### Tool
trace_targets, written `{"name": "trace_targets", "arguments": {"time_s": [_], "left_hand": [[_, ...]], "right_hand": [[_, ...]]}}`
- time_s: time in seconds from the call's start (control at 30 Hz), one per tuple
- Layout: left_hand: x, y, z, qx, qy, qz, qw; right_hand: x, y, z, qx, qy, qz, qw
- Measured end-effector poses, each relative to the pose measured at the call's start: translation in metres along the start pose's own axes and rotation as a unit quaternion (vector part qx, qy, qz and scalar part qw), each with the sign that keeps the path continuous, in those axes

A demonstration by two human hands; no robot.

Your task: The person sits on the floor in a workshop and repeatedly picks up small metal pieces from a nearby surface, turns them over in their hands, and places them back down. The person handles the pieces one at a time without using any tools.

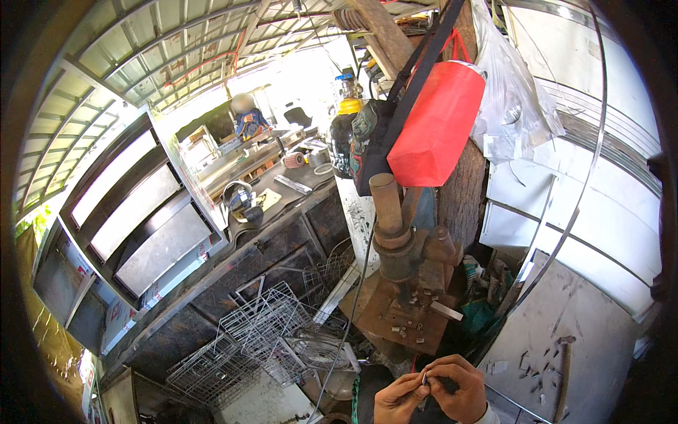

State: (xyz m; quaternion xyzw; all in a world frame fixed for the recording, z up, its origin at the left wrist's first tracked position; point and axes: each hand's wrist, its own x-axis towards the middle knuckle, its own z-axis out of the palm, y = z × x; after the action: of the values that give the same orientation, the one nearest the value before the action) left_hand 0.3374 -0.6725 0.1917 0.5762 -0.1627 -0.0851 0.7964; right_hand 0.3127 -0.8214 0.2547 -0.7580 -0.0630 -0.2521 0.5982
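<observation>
Two hands point(431, 394) pinch one small metal piece point(424, 379).

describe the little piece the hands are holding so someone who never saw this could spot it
Start at the rusty press standing on the brown plate mid-picture, then drop to the bottom edge, where the left hand and right hand meet. The small pale metal piece is pinched between their fingertips. Unlike the similar bits scattered on the plate, it is the only one held.
</observation>
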Motion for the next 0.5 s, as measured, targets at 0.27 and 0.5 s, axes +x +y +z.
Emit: {"name": "trace_targets", "arguments": {"time_s": [0.27, 0.5], "left_hand": [[0.003, -0.016, -0.011, -0.042, -0.019, 0.016, 0.999], [0.01, 0.005, 0.006, -0.19, 0.018, -0.048, 0.98]], "right_hand": [[-0.006, 0.007, 0.006, -0.025, 0.015, -0.024, 0.999], [0.012, 0.003, -0.004, 0.036, 0.058, -0.029, 0.997]]}}
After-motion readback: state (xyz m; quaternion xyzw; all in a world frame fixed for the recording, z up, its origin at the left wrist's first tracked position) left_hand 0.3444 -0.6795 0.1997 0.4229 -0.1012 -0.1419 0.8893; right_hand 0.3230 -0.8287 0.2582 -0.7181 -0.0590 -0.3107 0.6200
